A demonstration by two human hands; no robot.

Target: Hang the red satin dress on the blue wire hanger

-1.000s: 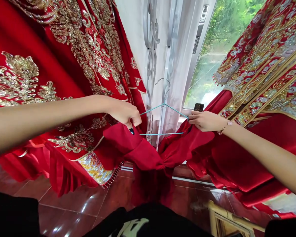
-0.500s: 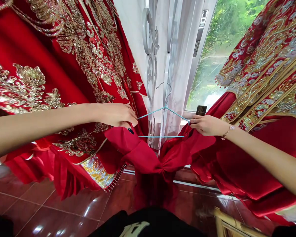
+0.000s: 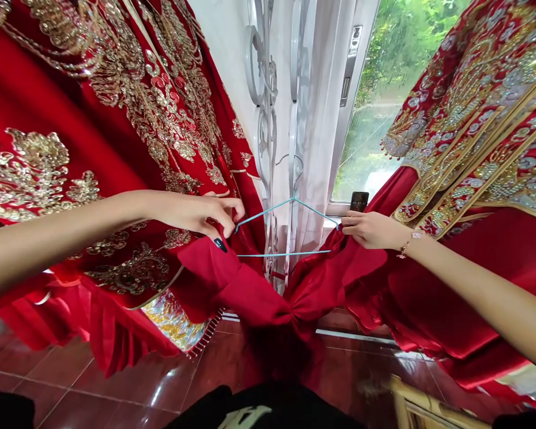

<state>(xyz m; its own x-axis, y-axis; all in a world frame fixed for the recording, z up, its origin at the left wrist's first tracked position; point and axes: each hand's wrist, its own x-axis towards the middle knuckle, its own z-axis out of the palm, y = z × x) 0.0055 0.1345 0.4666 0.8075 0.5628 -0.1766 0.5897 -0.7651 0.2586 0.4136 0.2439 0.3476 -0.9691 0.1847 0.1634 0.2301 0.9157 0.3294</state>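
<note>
Blue wire hanger (image 3: 268, 213): left hand (image 3: 192, 214) fingers pinch the 9 o'clock tip; right hand (image 3: 370, 230) fingers pinch the 3 o'clock tip, above red satin (image 3: 259, 298) (black device (image 3: 360, 201) at 1 o'clock, digits unreadable).

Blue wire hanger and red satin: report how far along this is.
Done: a gold-embroidered red robe hangs on each side. In hand: the right hand grips red satin at the right end of the blue wire hanger, with the left hand at its left end. Left: the hanger's left arm shows bare.
</note>
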